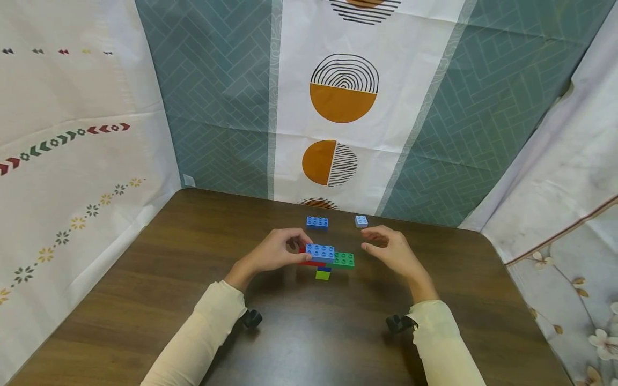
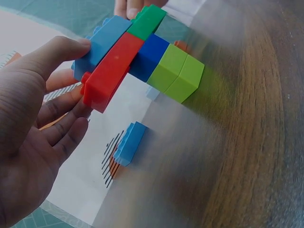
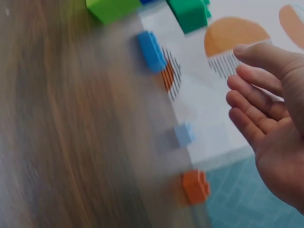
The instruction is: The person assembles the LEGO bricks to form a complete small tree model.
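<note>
A small structure of toy building bricks stands on the table. Two lime bricks (image 2: 178, 73) form its base, with a dark blue brick (image 2: 149, 57) above. Higher up, a red brick (image 2: 114, 71) juts to the left and a green brick (image 1: 344, 260) to the right. Across these two lies a light blue brick (image 1: 320, 252). My left hand (image 1: 277, 249) pinches the light blue brick at its left end, thumb in front and fingers behind. To the right of the green brick, my right hand (image 1: 393, 254) is held in the air, fingers loosely bent, holding nothing.
Behind the structure, a blue brick (image 1: 317, 222) and a small pale blue brick (image 1: 361, 221) lie near the table's back edge. An orange brick (image 3: 195, 186) sits beside the pale one. Patterned cloth (image 1: 222, 107) hangs behind the brown table (image 1: 145, 289).
</note>
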A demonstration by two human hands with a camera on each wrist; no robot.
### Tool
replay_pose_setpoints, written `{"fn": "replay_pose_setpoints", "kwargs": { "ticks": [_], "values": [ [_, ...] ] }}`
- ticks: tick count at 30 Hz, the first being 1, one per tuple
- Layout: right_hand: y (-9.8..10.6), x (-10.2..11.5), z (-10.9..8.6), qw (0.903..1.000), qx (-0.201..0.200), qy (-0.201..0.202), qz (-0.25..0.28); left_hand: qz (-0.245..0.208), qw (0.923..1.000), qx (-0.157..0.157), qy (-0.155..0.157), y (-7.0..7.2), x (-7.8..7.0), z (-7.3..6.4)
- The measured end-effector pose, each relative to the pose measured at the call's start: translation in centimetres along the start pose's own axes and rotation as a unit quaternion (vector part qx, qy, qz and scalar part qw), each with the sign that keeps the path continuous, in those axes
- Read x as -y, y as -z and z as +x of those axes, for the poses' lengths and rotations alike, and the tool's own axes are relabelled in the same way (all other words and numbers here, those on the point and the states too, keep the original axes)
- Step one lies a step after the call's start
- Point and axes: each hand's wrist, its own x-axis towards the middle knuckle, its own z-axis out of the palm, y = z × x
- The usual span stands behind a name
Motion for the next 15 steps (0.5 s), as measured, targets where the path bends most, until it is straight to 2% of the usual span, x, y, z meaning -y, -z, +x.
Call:
{"fn": "replay_pose_setpoints", "kwargs": {
  "ticks": [10,15],
  "values": [
    [1.7,-4.0,0.3,0.9982,-0.045,-0.039,-0.010,-0.003,1.0000,0.000,0.004,0.0,0.1,-0.2],
    [2.3,-5.5,0.1,0.9968,-0.057,-0.056,0.008,-0.001,1.0000,0.001,0.005,0.0,-0.2,-0.1]
  ]
}}
